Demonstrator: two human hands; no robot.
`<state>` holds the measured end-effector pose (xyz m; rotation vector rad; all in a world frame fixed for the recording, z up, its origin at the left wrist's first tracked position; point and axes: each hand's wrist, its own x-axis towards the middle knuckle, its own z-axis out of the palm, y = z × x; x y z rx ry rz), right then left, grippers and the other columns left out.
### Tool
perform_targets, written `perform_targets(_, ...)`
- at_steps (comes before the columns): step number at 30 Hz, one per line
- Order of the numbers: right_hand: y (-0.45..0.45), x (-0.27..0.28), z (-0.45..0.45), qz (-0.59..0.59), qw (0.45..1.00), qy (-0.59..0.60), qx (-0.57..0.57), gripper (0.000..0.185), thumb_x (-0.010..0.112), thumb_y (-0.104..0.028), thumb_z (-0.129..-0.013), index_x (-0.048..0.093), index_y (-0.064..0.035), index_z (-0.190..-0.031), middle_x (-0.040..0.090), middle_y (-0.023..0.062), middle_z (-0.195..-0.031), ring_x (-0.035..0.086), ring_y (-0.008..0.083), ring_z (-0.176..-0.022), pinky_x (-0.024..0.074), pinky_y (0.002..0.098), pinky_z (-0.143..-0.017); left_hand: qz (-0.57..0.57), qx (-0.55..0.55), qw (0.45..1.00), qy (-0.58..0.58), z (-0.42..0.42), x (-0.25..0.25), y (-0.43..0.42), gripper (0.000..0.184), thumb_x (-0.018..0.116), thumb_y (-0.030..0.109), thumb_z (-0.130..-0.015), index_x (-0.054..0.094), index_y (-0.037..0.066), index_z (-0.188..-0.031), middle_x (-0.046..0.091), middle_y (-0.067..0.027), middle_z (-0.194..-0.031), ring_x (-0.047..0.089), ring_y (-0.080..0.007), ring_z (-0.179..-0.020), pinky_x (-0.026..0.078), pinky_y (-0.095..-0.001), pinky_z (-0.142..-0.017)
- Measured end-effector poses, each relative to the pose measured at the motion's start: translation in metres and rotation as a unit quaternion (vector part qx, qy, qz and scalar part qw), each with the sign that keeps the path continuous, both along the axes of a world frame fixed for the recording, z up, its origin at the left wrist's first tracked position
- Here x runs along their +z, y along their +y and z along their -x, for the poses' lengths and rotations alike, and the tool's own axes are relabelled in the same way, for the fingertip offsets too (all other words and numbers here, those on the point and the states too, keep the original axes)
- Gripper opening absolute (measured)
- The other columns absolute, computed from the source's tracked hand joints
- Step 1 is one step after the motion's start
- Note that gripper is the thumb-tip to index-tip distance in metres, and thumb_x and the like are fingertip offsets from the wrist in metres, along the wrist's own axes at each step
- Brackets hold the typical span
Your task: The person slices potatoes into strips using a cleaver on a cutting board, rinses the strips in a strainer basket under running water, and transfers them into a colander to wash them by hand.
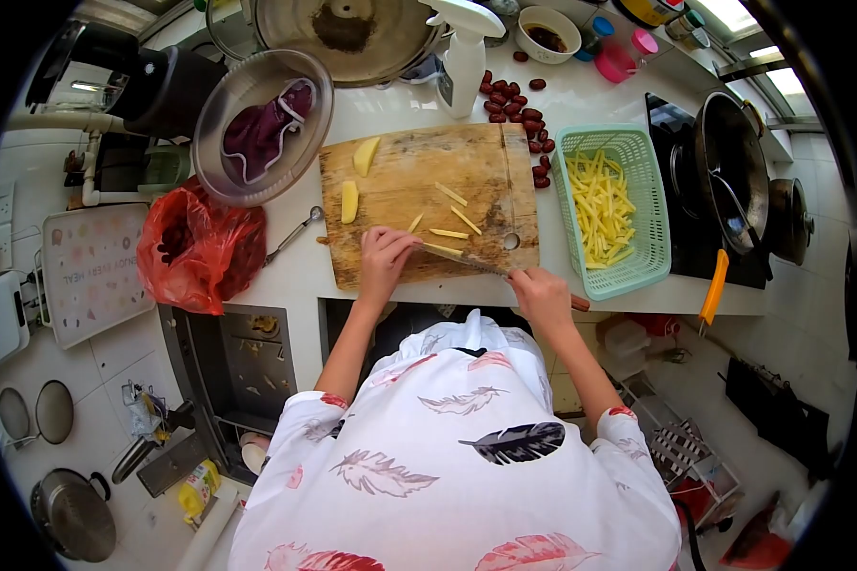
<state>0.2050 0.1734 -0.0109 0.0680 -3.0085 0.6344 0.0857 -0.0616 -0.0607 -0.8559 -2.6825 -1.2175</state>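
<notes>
Tray (67, 322): at the far left, printed with small patterns.
Red bag (205, 255): slumped near the worktop's (300, 303) left end.
Bowl (318, 143): just beyond the bag, a purple cloth (248, 143) lying in it.
Spoon (297, 233): on the worktop, between bag and board.
Board (419, 157): wooden, in front of the person.
Potato slices (349, 202): two, at the board's left side.
Left grip (385, 255): fingertips gathered at the blade's far end, over the board; from here I can't tell what they pinch.
Knife (474, 261): slanting across the board's near part, handle past its right corner.
Loose sticks (452, 194): a few scattered on the board, just beyond the knife.
Dates (515, 107): dark red, heaped beyond the board's far right corner.
Right grip (543, 293): closed round the knife near its handle.
Basket (657, 224): green, right of the board, holding many cut sticks (600, 214).
Wok (716, 143): on the stove (674, 255), farthest right of these.
</notes>
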Motion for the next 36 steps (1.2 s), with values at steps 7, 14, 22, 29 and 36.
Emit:
perform_targets(7,-0.006,-0.009,-0.005,-0.009,1.0,0.001,0.0,0.008,0.055,-0.004,-0.066,0.049,-0.0077,-0.069,0.048,0.0076,-0.058,0.052,0.0247,-0.054,0.0427,0.0351,-0.047,-0.001,-0.032,0.999,0.012,0.008,-0.006,-0.005,0.016,0.066,0.004,-0.063,0.064,0.01,-0.078,0.06,-0.0003,-0.08,0.048,-0.0209,-0.078,0.037,-0.0316,-0.073)
perform_targets(14,-0.001,0.004,-0.024,-0.001,0.998,-0.064,-0.026,0.008,0.055,-0.008,-0.073,0.048,-0.0064,-0.069,0.049,0.0094,-0.057,0.053,0.0275,-0.055,0.0424,0.0372,-0.048,0.032,-0.051,0.998,-0.01,0.008,0.0,-0.001,0.023,0.068,0.014,-0.064,0.062,0.009,-0.085,0.058,-0.0026,-0.084,0.049,-0.0224,-0.081,0.037,-0.0327,-0.073)
perform_targets(22,-0.014,-0.005,-0.038,0.044,0.992,-0.054,-0.106,0.014,0.057,-0.015,-0.077,0.048,-0.0065,-0.069,0.05,0.0108,-0.056,0.052,0.0309,-0.05,0.0418,0.0391,-0.046,0.065,-0.031,0.997,-0.006,-0.002,0.0,0.009,0.025,0.07,0.015,-0.064,0.061,0.007,-0.086,0.054,-0.0064,-0.086,0.048,-0.0242,-0.085,0.038,-0.0332,-0.075)
perform_targets(29,-0.037,-0.011,-0.005,0.06,0.99,-0.048,-0.12,0.014,0.056,-0.016,-0.077,0.047,-0.0068,-0.07,0.051,0.0109,-0.057,0.053,0.0303,-0.052,0.0427,0.0392,-0.046,0.047,0.017,0.999,-0.008,-0.003,-0.006,0.014,0.02,0.07,0.012,-0.064,0.061,0.005,-0.081,0.053,-0.007,-0.083,0.048,-0.0249,-0.082,0.036,-0.0328,-0.073)
perform_targets(36,-0.032,-0.007,-0.019,0.057,0.991,-0.063,-0.106,0.013,0.055,-0.016,-0.078,0.048,-0.0055,-0.073,0.052,0.0122,-0.058,0.054,0.0308,-0.054,0.0434,0.0397,-0.048,0.05,0.054,0.997,-0.037,-0.004,0.001,0.022,0.014,0.068,0.011,-0.067,0.061,0.005,-0.077,0.052,-0.0069,-0.076,0.048,-0.0239,-0.077,0.036,-0.0329,-0.069)
